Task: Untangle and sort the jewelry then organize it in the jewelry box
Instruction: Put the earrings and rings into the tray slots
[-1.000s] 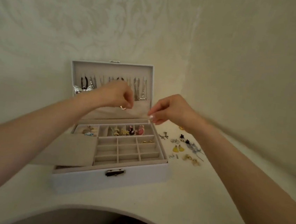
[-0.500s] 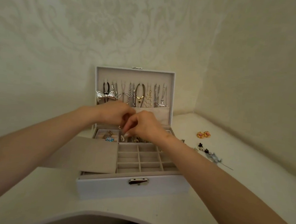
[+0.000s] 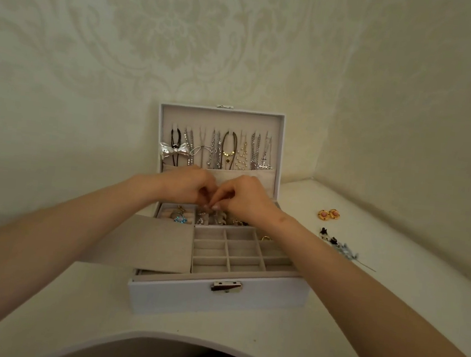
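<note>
A white jewelry box (image 3: 259, 300) stands open on the table, its upright lid hung with several necklaces (image 3: 225, 151). My left hand (image 3: 187, 185) and my right hand (image 3: 245, 198) meet over the box's back row of compartments, fingertips together, pinching a tiny piece of jewelry (image 3: 209, 205) between them; the piece is mostly hidden by my fingers. The back row holds small earrings, among them a blue flower piece (image 3: 180, 219). The grid of small compartments (image 3: 229, 253) in front is mostly bare. A beige flap (image 3: 146, 243) lies folded out to the left.
On the table right of the box lie a pair of gold and pink earrings (image 3: 328, 214) and a cluster of dark and silver-blue pieces (image 3: 337, 245). Walls close the corner behind and to the right. The table's curved front edge (image 3: 153, 337) is near me.
My hands came together from apart and dropped from in front of the lid to just above the back compartments. The view shifted, so the box now sits nearer the centre.
</note>
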Demonstrator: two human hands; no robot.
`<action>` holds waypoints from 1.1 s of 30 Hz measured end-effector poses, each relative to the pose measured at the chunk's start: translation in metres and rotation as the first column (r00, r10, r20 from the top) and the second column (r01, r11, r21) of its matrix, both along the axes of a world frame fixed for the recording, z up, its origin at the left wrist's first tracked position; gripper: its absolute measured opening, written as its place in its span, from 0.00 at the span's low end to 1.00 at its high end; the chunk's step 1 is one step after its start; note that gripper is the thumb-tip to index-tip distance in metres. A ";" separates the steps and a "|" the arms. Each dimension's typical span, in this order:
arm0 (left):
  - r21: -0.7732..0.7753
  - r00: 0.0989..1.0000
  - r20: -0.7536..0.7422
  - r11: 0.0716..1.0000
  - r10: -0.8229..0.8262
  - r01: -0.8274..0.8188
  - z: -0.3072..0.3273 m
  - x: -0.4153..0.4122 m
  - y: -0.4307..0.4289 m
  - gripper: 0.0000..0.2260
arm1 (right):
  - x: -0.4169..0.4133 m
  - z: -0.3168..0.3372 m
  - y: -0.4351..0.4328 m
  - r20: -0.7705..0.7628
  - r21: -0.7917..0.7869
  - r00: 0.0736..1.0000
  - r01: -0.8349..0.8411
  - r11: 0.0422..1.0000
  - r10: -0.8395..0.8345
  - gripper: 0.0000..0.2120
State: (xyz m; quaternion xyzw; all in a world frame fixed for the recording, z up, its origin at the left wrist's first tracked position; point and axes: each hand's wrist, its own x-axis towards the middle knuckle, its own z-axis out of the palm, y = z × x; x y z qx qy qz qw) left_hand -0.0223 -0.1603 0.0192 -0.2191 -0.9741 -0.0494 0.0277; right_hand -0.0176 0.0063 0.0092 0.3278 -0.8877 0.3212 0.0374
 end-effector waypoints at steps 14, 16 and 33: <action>0.047 0.999 0.004 0.998 0.039 -0.039 -0.001 0.006 0.001 0.10 | -0.002 -0.009 -0.006 -0.050 0.075 0.996 0.073 0.995 -0.069 0.05; 0.079 0.999 0.008 0.996 0.050 -0.051 -0.002 0.007 0.000 0.11 | -0.003 -0.009 -0.009 -0.079 0.121 0.994 0.091 0.989 -0.081 0.05; 0.203 0.996 -0.010 0.976 0.086 -0.082 0.003 0.016 -0.014 0.08 | -0.004 -0.006 -0.013 -0.294 0.228 0.953 0.145 0.963 -0.074 0.08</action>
